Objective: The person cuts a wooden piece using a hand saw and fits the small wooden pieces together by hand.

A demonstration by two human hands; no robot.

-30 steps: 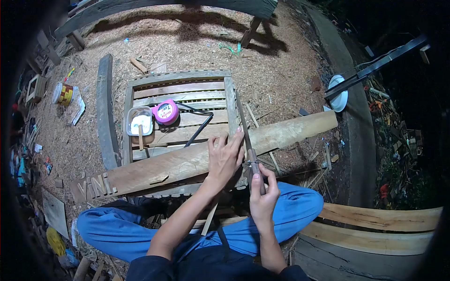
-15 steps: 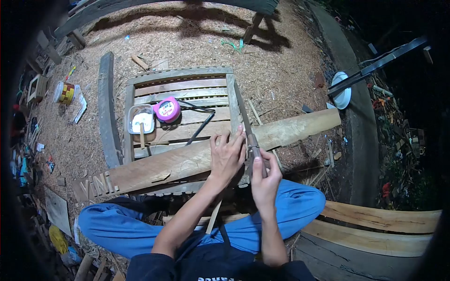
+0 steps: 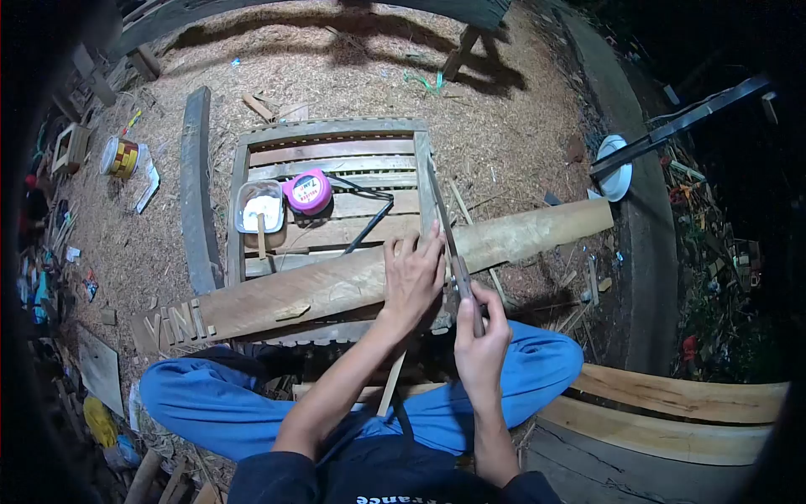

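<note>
My left hand (image 3: pixel 411 277) presses down on a long wooden board (image 3: pixel 336 290), its fingers hiding part of a thin wood strip (image 3: pixel 390 385) that sticks out below the hand toward my lap. In my right hand (image 3: pixel 483 344) is the handle of a long, narrow-bladed hand tool (image 3: pixel 447 220). Its blade points away from me, crosses the board and runs close beside my left fingertips. Whether the edge has teeth cannot be made out. Small wood pieces forming the letters "VINI" (image 3: pixel 178 323) lie at the board's left end, and a short sliver (image 3: pixel 294 312) lies nearer the middle.
The board rests across a slatted wooden frame (image 3: pixel 336 128). On the slats are a tub of white paste (image 3: pixel 260 206) with a stick, a pink tape measure (image 3: pixel 308 193) and a black pen-like item (image 3: pixel 369 227). Planks (image 3: pixel 672 395) lie at right; sawdust covers the ground.
My right hand and the tool have moved slightly toward me, with the handle drawn back from the board. My left hand keeps its hold; the whole view has shifted a little.
</note>
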